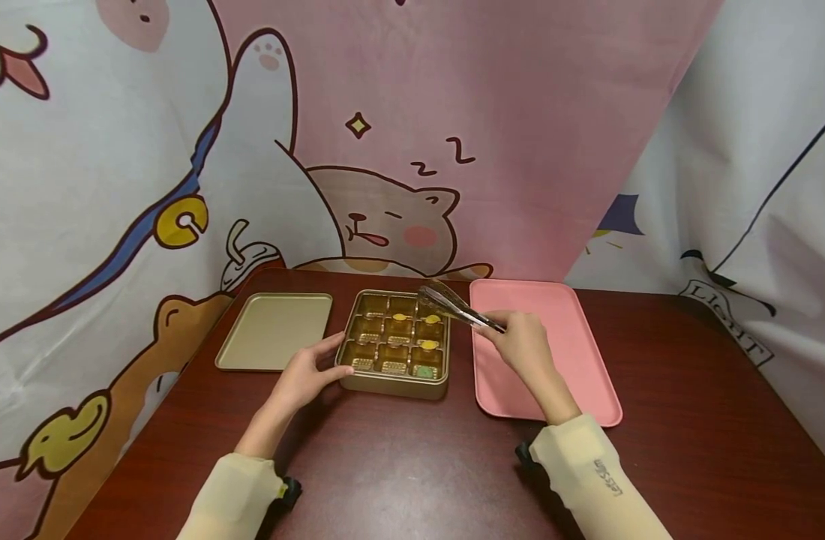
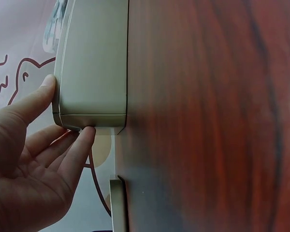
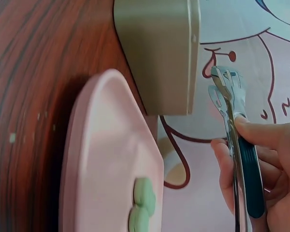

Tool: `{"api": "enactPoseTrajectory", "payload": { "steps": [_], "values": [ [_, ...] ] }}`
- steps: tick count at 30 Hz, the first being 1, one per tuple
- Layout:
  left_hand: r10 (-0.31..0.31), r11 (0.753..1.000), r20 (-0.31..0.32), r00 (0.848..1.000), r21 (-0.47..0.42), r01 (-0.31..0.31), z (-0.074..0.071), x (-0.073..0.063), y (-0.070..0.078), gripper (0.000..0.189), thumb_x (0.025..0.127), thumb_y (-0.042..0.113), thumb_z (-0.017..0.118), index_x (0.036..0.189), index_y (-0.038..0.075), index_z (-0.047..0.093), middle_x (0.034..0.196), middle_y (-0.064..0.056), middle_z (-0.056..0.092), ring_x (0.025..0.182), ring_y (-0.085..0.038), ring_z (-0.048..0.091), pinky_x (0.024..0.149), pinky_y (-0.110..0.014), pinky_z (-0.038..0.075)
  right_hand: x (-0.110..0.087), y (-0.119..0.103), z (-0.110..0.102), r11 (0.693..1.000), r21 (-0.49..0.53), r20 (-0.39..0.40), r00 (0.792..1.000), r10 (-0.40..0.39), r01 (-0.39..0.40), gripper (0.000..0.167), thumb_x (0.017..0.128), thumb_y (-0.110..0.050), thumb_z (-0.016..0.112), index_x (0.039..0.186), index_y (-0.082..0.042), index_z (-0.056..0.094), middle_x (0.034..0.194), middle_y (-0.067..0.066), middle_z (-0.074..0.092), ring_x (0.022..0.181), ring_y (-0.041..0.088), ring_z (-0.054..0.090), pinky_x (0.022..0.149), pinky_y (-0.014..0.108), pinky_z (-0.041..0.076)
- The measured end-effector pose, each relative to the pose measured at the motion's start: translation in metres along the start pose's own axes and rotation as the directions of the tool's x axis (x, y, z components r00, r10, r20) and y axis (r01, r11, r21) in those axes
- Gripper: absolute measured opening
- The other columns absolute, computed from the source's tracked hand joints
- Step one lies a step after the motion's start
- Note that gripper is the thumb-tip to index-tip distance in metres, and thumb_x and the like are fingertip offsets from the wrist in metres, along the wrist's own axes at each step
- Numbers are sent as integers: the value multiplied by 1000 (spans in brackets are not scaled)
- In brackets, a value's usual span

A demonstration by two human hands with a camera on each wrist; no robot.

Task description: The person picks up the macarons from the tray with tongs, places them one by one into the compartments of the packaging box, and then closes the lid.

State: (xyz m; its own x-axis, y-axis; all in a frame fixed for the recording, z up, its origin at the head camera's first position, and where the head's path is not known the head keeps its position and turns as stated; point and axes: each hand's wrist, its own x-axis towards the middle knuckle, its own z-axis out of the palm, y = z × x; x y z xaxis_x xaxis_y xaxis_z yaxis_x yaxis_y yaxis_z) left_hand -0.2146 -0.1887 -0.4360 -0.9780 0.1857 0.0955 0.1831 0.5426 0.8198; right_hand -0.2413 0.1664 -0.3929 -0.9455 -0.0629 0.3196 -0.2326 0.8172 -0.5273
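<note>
A gold box (image 1: 392, 386) with a divided gold insert sits mid-table. Yellow pieces (image 1: 429, 345) lie in several compartments, and a green piece (image 1: 424, 371) is in the front right one. My left hand (image 1: 307, 375) rests on the box's left side, thumb at the front rim and fingertips along the side wall. My right hand (image 1: 523, 345) grips metal tongs (image 1: 463, 309) with dark handles. Their tips hang over the back right compartment, close together in the right wrist view, with no piece visible between them.
Right of the box lies a pink tray (image 1: 581, 360); the right wrist view shows green pieces (image 3: 144, 195) on it, hidden by my hand in the head view. A shallow gold lid or tray (image 1: 277, 330) lies to the left. A printed curtain (image 1: 520, 150) hangs behind the table.
</note>
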Motion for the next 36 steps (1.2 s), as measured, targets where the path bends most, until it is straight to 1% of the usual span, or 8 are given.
{"api": "enactPoseTrajectory", "payload": {
  "steps": [4, 7, 11, 16, 19, 22, 28, 36],
  "values": [
    [6, 1000, 0, 1000, 9, -6, 0, 0, 0, 67, 87, 12, 76, 146, -2, 47, 153, -18, 46, 135, -37, 51, 111, -50, 43, -6, 11, -12, 1000, 19, -3, 1000, 20, -20, 23, 89, -26, 75, 107, -12, 79, 67, -1, 74, 57, 8, 64, 59, 32, 47],
    [0, 1000, 1, 1000, 16, 0, 0, -1, -1, 68, 87, 12, 76, 147, -1, 47, 153, -18, 46, 135, -37, 51, 111, -51, 44, -13, 21, -19, 1000, 2, -25, 999, 28, -28, 23, 89, -25, 75, 107, -12, 79, 80, 3, 78, 68, 14, 68, 66, 36, 50],
    [4, 1000, 4, 1000, 5, -4, 1, -1, -2, 68, 87, 11, 76, 146, -3, 46, 153, -19, 45, 133, -39, 53, 108, -51, 46, -23, 35, -31, 998, -40, -49, 998, 46, -48, 25, 89, -23, 76, 109, -10, 78, 97, 11, 78, 78, 24, 66, 62, 34, 46],
    [10, 1000, 8, 1000, 0, -10, 1, 0, -2, 67, 88, 11, 75, 147, -3, 46, 153, -19, 45, 133, -39, 53, 108, -50, 46, -35, 54, -47, 992, -97, -70, 994, 80, -87, 30, 88, -22, 76, 114, -7, 76, 101, 18, 77, 83, 35, 69, 60, 42, 48],
    [-5, 1000, 5, 1000, 27, 5, 0, 0, -1, 67, 89, 13, 75, 148, 0, 46, 154, -17, 45, 135, -38, 51, 110, -51, 44, -42, 65, -54, 987, -117, -72, 992, 102, -109, 32, 88, -23, 76, 115, -6, 75, 102, 21, 76, 83, 37, 68, 62, 46, 49],
    [-18, 998, 3, 1000, 55, 18, -1, 0, -1, 67, 90, 16, 75, 148, 2, 45, 154, -16, 45, 136, -38, 50, 112, -52, 42, -47, 75, -59, 982, -128, -68, 989, 130, -138, 34, 87, -23, 76, 116, -5, 75, 103, 24, 75, 80, 35, 66, 60, 42, 47],
    [-16, 998, 6, 1000, 62, 16, -1, -1, -2, 67, 90, 18, 74, 148, 2, 46, 154, -17, 45, 137, -38, 50, 112, -52, 42, -55, 90, -63, 964, -156, -17, 977, 214, -214, 38, 88, -22, 75, 118, -1, 72, 110, 31, 70, 85, 40, 65, 64, 48, 48],
    [-17, 999, 2, 1000, 47, 16, -1, 0, -1, 67, 90, 17, 75, 148, 2, 46, 154, -17, 45, 137, -38, 49, 113, -53, 41, -55, 100, -62, 937, -187, 96, 943, 317, -296, 39, 89, -19, 73, 121, 3, 69, 119, 35, 64, 98, 49, 63, 73, 58, 50]
  ]
}}
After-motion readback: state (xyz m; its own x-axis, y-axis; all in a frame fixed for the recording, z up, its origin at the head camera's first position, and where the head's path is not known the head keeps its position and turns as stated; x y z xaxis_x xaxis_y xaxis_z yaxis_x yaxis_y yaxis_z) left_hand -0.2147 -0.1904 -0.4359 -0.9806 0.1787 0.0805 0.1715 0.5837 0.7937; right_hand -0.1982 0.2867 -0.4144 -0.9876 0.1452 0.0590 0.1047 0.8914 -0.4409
